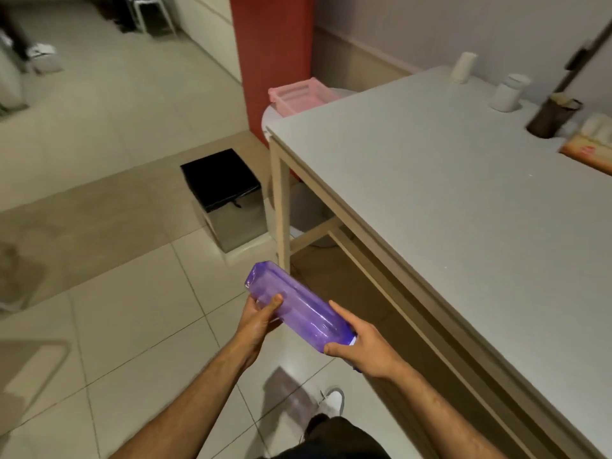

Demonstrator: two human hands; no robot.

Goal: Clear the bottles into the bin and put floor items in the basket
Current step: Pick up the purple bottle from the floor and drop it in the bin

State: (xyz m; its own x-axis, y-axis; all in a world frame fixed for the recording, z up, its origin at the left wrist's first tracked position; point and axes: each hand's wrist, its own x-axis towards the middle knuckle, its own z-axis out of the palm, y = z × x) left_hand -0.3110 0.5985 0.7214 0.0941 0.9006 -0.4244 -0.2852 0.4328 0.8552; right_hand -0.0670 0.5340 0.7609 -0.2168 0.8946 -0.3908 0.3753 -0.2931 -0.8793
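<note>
Both hands hold one purple bottle (298, 309) level over the tiled floor (132, 326), its base aimed away toward the bin (228, 200). The left hand (258, 321) wraps the far half from beneath, thumb pressed on top; the right hand (364, 349) closes around the neck end, where a blue-and-white cap part shows between the fingers. No label or writing can be read on the bottle.

The bin stands on the floor just beside the near leg of the table (447, 193), its top covered by a black liner. A pink basket (298, 96) sits beyond the table's far corner, on a white round surface next to a red pillar (271, 61).

On the table's far side stand two white jars (506, 92) and a dark cup (551, 117). At the right edge lies an orange-edged packet (589, 144) — its red mark is too blurred to read.

The table's long edge runs diagonally close to the right arm. Between the bottle and the bin the floor lies open; open floor also spreads to the left. A white shoe (334, 400) shows below the hands.
</note>
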